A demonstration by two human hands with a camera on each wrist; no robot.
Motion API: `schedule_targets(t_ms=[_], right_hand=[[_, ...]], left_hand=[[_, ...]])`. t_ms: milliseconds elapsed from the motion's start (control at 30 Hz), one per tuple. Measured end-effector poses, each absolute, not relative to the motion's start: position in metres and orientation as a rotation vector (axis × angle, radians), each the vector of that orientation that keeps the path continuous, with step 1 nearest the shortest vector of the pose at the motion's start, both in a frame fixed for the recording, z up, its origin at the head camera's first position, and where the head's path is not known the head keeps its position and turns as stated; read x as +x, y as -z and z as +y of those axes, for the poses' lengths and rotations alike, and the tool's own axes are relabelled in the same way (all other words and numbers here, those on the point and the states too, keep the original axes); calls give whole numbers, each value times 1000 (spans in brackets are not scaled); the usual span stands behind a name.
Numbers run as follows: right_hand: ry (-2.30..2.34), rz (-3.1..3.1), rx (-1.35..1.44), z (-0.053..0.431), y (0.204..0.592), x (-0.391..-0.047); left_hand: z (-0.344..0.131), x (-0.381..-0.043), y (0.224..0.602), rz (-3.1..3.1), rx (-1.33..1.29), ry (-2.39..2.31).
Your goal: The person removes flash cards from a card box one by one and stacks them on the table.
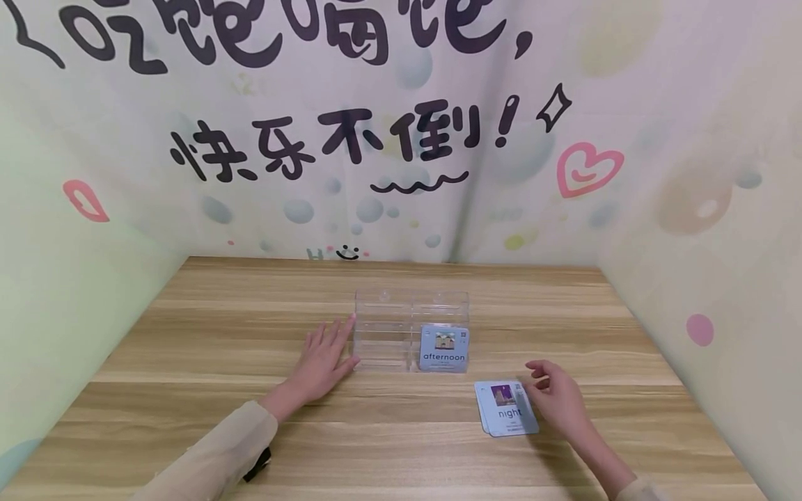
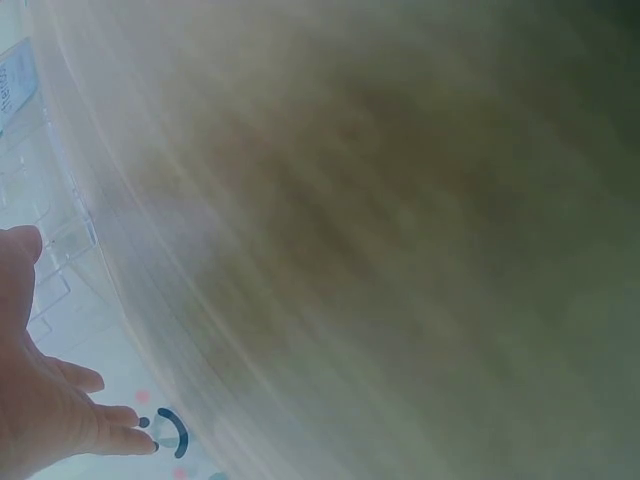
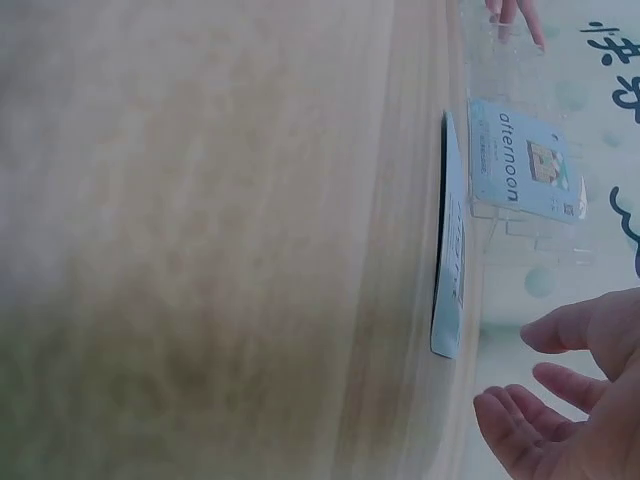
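My left hand lies with spread, straight fingers at the left side of a clear plastic rack, fingertips right at its edge. A light blue card reading "afternoon" stands in the rack's front right slot. Right of the rack, a small stack of cards with "night" on top rests on the table. My right hand hovers beside that stack's right edge, fingers loosely bent with nothing between them. In the right wrist view, a gap shows between its thumb and fingers.
The rack stands on a wood-grain table with several tiers. A printed cloth backdrop hangs behind the table, and pale walls rise on both sides. A small black object shows by the left sleeve.
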State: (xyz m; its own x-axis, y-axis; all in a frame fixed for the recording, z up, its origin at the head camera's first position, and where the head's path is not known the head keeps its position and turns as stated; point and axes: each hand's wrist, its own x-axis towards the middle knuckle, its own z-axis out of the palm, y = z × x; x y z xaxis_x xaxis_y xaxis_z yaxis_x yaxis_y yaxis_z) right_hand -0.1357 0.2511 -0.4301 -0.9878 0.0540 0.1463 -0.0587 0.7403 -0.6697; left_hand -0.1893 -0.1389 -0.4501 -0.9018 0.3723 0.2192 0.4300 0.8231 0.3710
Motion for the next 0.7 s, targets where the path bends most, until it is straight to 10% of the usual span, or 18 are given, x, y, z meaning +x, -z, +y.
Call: schedule_targets(t_ms=[700], right_hand=[[-729,-2771,210,246,432,-126]], left_hand=[[-138,-188,448,-2867,-616,625]])
